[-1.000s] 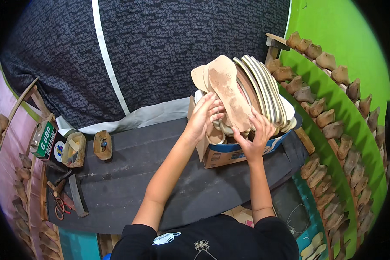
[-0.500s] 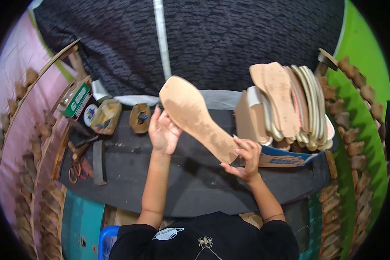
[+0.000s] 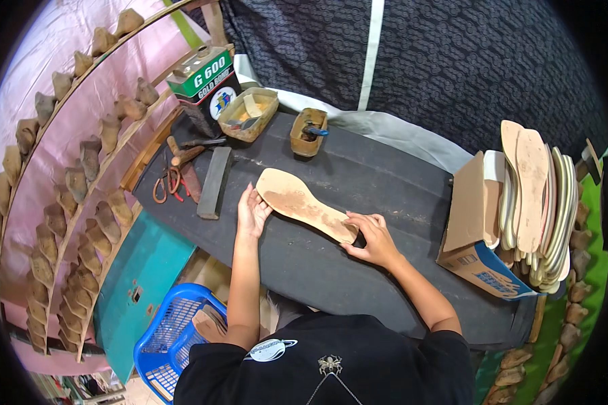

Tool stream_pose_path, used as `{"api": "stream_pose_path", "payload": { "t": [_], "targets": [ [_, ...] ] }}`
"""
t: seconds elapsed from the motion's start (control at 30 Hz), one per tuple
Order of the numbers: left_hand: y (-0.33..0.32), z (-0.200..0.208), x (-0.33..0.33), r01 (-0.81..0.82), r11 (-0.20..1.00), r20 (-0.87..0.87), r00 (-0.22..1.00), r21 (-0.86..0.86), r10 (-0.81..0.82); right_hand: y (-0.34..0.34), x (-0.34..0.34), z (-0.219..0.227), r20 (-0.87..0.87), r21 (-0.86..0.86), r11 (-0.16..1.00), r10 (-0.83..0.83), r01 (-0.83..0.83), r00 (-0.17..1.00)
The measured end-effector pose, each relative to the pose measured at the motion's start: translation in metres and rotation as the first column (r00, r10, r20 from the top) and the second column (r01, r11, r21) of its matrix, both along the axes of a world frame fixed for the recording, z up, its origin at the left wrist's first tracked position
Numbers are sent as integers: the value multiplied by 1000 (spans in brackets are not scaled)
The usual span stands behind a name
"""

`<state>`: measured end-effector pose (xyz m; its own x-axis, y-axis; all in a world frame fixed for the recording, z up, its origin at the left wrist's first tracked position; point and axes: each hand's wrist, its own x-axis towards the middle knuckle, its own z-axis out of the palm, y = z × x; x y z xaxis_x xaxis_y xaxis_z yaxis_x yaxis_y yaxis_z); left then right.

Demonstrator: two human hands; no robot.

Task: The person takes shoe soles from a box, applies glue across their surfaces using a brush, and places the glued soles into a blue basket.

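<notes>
Over the dark table I hold a tan shoe insole [image 3: 300, 199] with brown stains on its upper face. Its wide toe end points left and its narrow heel end points right. My left hand [image 3: 253, 212] is closed on the edge of the wide end, some of its fingers hidden beneath. My right hand [image 3: 373, 238] grips the heel end, fingers on top and thumb at the near edge. At the right, a cardboard box [image 3: 467, 202] carries a stack of similar insoles [image 3: 532, 196], several standing on edge.
On the table's left lie a grey bar [image 3: 215, 183], a hammer [image 3: 184, 154] and red-handled scissors [image 3: 170, 183]. Behind stand a green-black can [image 3: 206, 88], a tub [image 3: 248, 115] and a small container [image 3: 309, 133]. A blue basket [image 3: 172, 341] sits below left. Shoe lasts [image 3: 74, 182] line racks.
The view has swung left, bringing the blue basket and more of the left rack into sight. Both hands have lowered the insole nearer the table, and it lies flatter.
</notes>
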<state>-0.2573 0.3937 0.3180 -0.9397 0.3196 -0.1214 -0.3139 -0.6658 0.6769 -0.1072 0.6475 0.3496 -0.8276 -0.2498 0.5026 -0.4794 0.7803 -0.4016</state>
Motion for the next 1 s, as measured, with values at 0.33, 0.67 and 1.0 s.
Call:
{"api": "stream_pose_path", "payload": {
  "t": [0.33,0.67,1.0],
  "targets": [
    [-7,3,-34,-109,863,-156,987,-493,35,12,-24,18,47,38,999,17,-19,999],
    [2,-14,-54,-195,855,-388,922,-481,-8,-2,-162,41,-58,-422,904,-102,68,993],
    [6,-15,-45,-334,812,-515,856,-479,48,-13,-204,30,-88,-397,918,-30,-7,996]
  ]
}}
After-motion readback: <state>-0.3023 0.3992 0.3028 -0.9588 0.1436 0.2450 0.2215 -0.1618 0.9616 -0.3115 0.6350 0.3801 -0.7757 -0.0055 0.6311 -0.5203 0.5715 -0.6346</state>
